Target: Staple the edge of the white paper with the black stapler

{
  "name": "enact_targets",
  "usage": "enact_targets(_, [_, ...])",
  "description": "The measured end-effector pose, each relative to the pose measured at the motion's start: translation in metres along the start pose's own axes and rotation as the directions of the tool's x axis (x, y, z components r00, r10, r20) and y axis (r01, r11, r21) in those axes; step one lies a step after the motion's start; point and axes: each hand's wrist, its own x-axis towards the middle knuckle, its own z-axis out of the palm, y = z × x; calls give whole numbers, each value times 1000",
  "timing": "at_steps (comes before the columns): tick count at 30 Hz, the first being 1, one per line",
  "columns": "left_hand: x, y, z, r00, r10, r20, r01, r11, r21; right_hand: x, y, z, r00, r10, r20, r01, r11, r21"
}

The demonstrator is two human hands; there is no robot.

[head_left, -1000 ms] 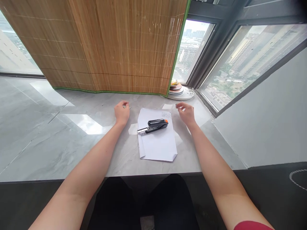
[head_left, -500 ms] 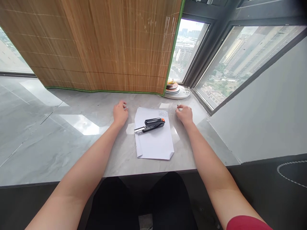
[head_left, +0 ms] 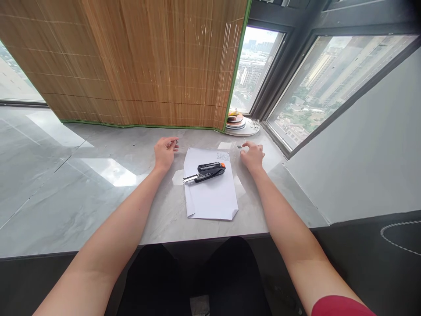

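Observation:
A black stapler (head_left: 207, 172) with an orange tip lies swung open on a stack of white paper (head_left: 213, 197), its silver magazine pointing left. To the left of the paper, my left hand (head_left: 163, 154) is closed in a pinch on a small thin metallic piece (head_left: 176, 141), too small to name surely. Beyond the paper's right edge, my right hand (head_left: 252, 156) rests on the counter with its fingers apart. Just left of its fingertips lie small grey pieces like staple strips (head_left: 239, 146). The paper's lower corners are folded or curled.
The grey marble counter (head_left: 108, 210) ends at a front edge before my knees. A bamboo blind (head_left: 141, 66) hangs at the back. Stacked plates (head_left: 241, 126) stand in the window corner, beside a white wall (head_left: 355, 145) on the right.
My left hand has turned slightly, its pinched piece now higher at the fingertips. My right fingers have spread apart, and the small grey pieces now show beside them. The stapler and paper stay put.

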Motion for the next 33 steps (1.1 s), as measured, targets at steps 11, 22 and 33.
enact_targets(11, [-1,-5,6,973,-133,190,172,963,-208,-45,-53,5,430,-828,359,531,554,641])
enact_targets(22, [-19,24,6,897,183,403,-116,976,-185,-38,-46,13,777,-614,138,487,726,487])
enact_targets(33, [-23,28,10,825,262,500,-255,963,-84,-43,-51,16,741,-655,147,518,698,494])
